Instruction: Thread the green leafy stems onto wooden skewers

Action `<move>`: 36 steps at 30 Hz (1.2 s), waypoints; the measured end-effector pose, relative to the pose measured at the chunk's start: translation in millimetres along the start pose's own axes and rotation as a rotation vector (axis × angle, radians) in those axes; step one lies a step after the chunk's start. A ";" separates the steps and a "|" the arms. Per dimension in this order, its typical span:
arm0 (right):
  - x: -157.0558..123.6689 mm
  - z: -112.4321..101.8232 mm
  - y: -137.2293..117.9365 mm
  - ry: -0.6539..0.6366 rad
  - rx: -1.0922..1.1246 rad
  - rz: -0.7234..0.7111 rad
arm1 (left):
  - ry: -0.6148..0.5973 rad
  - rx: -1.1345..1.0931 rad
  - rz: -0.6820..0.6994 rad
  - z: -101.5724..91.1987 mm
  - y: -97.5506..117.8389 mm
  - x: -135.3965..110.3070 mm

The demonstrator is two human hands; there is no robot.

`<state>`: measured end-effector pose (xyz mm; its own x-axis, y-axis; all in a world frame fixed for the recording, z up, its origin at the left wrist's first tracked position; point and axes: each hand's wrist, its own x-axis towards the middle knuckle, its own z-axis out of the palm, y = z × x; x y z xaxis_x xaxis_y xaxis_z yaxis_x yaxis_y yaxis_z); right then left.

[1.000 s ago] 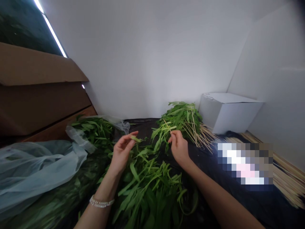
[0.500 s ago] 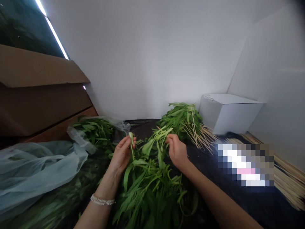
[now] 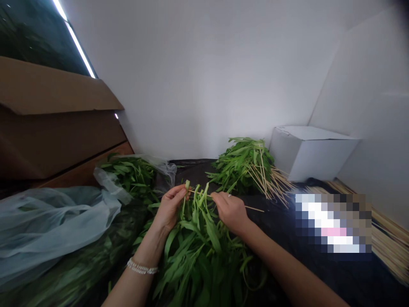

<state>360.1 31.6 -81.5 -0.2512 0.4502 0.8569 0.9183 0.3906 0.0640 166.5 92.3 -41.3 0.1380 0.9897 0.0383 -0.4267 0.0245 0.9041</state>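
My right hand [image 3: 230, 209] is closed round a thin wooden skewer [image 3: 254, 209], whose tail sticks out to the right past the little finger. Several green leafy stems [image 3: 202, 198] hang on the skewer between my hands. My left hand [image 3: 172, 205], with a beaded bracelet at the wrist, pinches a single leafy green stem [image 3: 187, 184] at the skewer's pointed end. Whether the tip has gone into that stem is hidden by the fingers. Below both hands lies a heap of loose long-leaved greens [image 3: 194, 260].
Skewered greens [image 3: 239, 160] lie in a pile at the back, bare sticks pointing right. A white box [image 3: 316, 149] and a bundle of sticks [image 3: 391, 243] are at the right. Plastic bags [image 3: 54, 226] with greens and a cardboard box [image 3: 57, 94] stand left.
My right hand has turned, and the skewer now points left, lying nearly level. The threaded stems hang down from it. My left hand has come closer to the skewer's tip with its stem.
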 end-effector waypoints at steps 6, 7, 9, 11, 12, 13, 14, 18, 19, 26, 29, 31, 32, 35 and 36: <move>0.7 -1.1 -0.7 -0.001 -0.003 0.007 | -0.025 0.041 0.001 -0.9 -1.6 -0.2; 0.7 -1.1 -0.7 -0.004 -0.003 0.006 | -0.024 0.045 0.005 -1.1 -1.8 0.0; 0.7 -1.0 -0.8 0.003 -0.009 0.005 | -0.018 0.054 0.013 -1.3 -2.1 0.6; 0.5 -0.6 -0.8 0.010 -0.016 0.004 | -0.010 0.064 0.020 -1.3 -2.0 0.8; 0.4 -0.4 -0.7 0.011 -0.019 0.003 | -0.007 0.068 0.026 -1.2 -1.8 0.8; 0.2 -0.1 -0.5 0.010 -0.021 0.003 | -0.004 0.071 0.030 -1.0 -1.5 0.6; -0.1 0.2 -0.4 0.007 -0.023 0.002 | -0.002 0.073 0.034 -0.7 -1.2 0.4; -1.5 1.8 -0.4 0.001 -0.030 0.002 | -0.001 0.092 0.048 0.5 -0.2 -0.2; -1.9 2.2 -0.6 0.000 -0.031 0.002 | -0.002 0.098 0.055 0.5 0.0 -0.2; -2.2 1.5 -4.2 -0.015 -0.027 0.009 | -0.017 0.134 0.056 -3.0 0.5 0.2; -1.7 0.2 -5.4 -0.010 -0.019 -0.002 | -0.026 0.132 0.026 -3.1 0.1 -0.8; -1.8 0.0 -5.9 -0.004 -0.016 -0.004 | -0.035 0.120 -0.003 -2.3 -0.7 -1.8; -1.9 0.2 -6.1 -0.003 -0.016 -0.004 | -0.038 0.112 -0.016 -1.8 -1.1 -2.2; -2.4 0.9 -6.7 0.002 -0.007 -0.004 | -0.038 0.102 -0.037 -0.6 -1.9 -2.9; -2.5 1.1 -7.0 0.002 -0.004 -0.005 | -0.037 0.106 -0.038 -0.5 -1.9 -2.9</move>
<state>354.0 28.7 -84.7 -0.2555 0.4470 0.8573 0.9181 0.3901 0.0703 166.5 89.4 -43.4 0.1863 0.9823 0.0172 -0.3240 0.0449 0.9450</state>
